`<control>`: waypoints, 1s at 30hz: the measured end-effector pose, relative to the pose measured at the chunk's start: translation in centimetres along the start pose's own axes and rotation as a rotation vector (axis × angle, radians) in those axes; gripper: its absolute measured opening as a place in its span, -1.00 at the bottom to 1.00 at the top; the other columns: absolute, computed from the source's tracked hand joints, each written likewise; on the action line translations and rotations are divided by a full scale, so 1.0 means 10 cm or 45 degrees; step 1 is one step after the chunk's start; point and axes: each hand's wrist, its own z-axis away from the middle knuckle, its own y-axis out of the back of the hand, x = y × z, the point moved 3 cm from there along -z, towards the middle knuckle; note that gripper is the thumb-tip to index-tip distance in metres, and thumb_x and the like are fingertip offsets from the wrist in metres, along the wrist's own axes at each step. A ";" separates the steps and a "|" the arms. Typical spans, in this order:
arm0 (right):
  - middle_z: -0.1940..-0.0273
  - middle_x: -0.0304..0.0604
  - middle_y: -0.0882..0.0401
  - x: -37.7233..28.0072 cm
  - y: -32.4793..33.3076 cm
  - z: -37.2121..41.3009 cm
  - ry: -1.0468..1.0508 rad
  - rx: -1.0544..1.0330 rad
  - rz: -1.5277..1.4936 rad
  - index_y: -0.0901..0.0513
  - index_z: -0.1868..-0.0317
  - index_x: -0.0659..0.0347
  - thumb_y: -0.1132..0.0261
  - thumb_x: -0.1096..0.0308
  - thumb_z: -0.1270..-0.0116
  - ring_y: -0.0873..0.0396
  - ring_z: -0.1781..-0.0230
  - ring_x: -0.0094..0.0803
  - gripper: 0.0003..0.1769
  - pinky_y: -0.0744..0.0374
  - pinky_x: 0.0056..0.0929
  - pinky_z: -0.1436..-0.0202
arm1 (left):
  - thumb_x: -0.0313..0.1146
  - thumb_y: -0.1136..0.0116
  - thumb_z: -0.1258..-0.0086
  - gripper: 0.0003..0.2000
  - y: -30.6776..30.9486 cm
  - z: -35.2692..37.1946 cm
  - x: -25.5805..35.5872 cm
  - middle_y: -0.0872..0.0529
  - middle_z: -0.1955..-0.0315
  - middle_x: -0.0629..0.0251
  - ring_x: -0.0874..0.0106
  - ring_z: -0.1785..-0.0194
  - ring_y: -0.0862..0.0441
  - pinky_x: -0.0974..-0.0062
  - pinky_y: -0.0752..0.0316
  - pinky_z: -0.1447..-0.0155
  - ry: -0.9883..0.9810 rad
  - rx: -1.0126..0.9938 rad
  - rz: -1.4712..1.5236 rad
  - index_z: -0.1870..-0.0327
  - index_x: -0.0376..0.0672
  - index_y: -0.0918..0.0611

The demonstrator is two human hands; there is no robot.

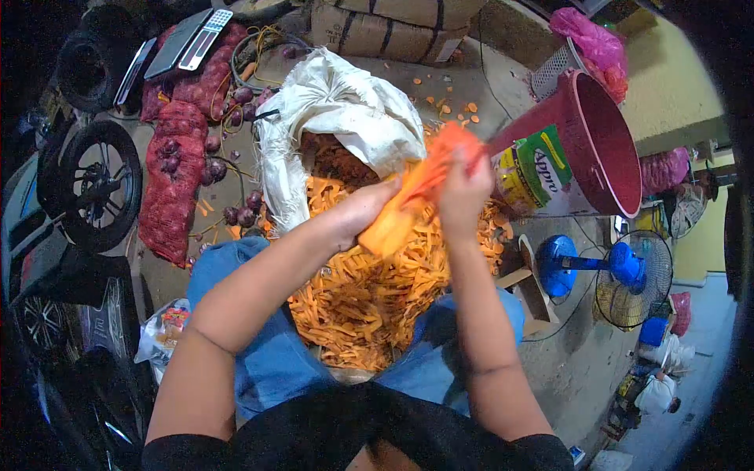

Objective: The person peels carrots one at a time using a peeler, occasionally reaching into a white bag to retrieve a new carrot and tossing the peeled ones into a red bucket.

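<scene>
Head view:

- containers first: white sack is open and slumped, mouth facing the person; dark brownish contents at the mouth, too dim to identify
- red bucket is tipped on its side just right of the hands, mouth facing right; green/yellow label on its wall; I can't see what is inside
- red mesh bags on the left are full of dark round onions; loose onions lie on the floor between the bags and the sack
- white slatted basket sits behind the bucket, pink bag above it; contents of both hidden
- heap of orange peelings lies between the knees, spreading up to the sack mouth; can't tell what it rests in
- carrot is held tilted above the heap, lower end toward the left
- left hand is wrapped around the carrot's lower part, fingers pressed on it
- right hand has fingers curled tight over the carrot's upper end; motion blur there, so I can't tell whether it pinches the carrot or a tool
- surroundings: blue fan stands on the floor to the right, near the knee; scale lies on top of the mesh bags; motorcycle wheel at far left; tied bundles behind the sack
- forearms and hands cover the heap's upper middle; the sack's flap hides most of its inside
</scene>
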 end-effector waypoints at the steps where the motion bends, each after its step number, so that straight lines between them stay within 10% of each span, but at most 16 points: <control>1: 0.62 -0.22 -0.40 0.11 0.11 -0.17 -0.009 0.136 -0.086 -0.44 0.36 0.31 0.01 0.32 -0.17 -0.33 0.65 -0.46 -0.79 -0.33 -0.49 0.54 | -0.10 0.35 -0.29 -0.62 -0.01 0.02 -0.04 -0.54 0.36 0.29 0.53 0.38 -0.51 0.57 -0.44 0.33 0.104 -0.001 -0.104 0.12 -0.20 -0.40; 4: 0.62 -0.24 -0.40 0.55 0.51 -0.44 -0.083 0.342 0.148 -0.43 0.41 0.33 -0.02 0.35 -0.15 -0.33 0.64 -0.48 -0.81 -0.32 -0.48 0.54 | -0.08 0.31 -0.28 -0.63 -0.03 0.08 -0.15 -0.52 0.43 0.31 0.55 0.49 -0.48 0.61 -0.39 0.44 0.166 -0.076 -0.207 0.18 -0.19 -0.42; 6: 0.63 -0.27 -0.36 0.62 0.61 -0.44 -0.580 0.443 -0.036 -0.39 0.53 0.30 -0.03 0.37 -0.14 -0.29 0.65 -0.53 -0.82 -0.30 -0.50 0.56 | -0.11 0.29 -0.28 -0.62 -0.06 0.11 -0.14 -0.55 0.31 0.26 0.49 0.33 -0.53 0.55 -0.45 0.26 0.254 -0.109 -0.181 0.10 -0.23 -0.39; 14: 0.66 -0.18 -0.32 -0.26 -0.13 0.26 -0.032 -0.214 -0.071 -0.41 0.45 0.32 -0.03 0.32 -0.15 -0.28 0.64 -0.51 -0.79 -0.29 -0.50 0.55 | -0.17 0.34 -0.28 -0.66 0.08 -0.11 -0.05 -0.55 0.30 0.25 0.48 0.32 -0.53 0.51 -0.45 0.21 0.061 -0.004 0.143 0.13 -0.21 -0.41; 22: 0.65 -0.19 -0.36 0.38 0.58 -0.48 0.068 0.379 0.544 -0.42 0.43 0.34 -0.04 0.35 -0.14 -0.29 0.65 -0.52 -0.81 -0.29 -0.49 0.57 | -0.15 0.31 -0.29 -0.64 -0.14 0.15 -0.11 -0.54 0.32 0.28 0.53 0.34 -0.51 0.59 -0.41 0.27 -0.010 -0.160 -0.453 0.16 -0.25 -0.43; 24: 0.63 -0.25 -0.38 0.52 0.69 -0.51 -0.500 0.538 0.187 -0.42 0.47 0.34 -0.05 0.34 -0.14 -0.29 0.64 -0.57 -0.80 -0.27 -0.50 0.59 | -0.13 0.29 -0.28 -0.63 -0.13 0.17 -0.12 -0.54 0.31 0.27 0.53 0.32 -0.51 0.59 -0.41 0.25 0.165 -0.132 -0.246 0.15 -0.25 -0.42; 30: 0.66 -0.38 -0.28 0.13 0.39 -0.44 -0.486 0.358 -0.552 -0.37 0.55 0.26 -0.07 0.31 -0.15 -0.18 0.67 -0.66 -0.78 -0.18 -0.60 0.63 | -0.16 0.20 -0.25 -0.66 0.09 -0.05 -0.03 -0.55 0.33 0.25 0.49 0.32 -0.52 0.55 -0.43 0.21 0.126 -0.016 0.119 0.14 -0.24 -0.41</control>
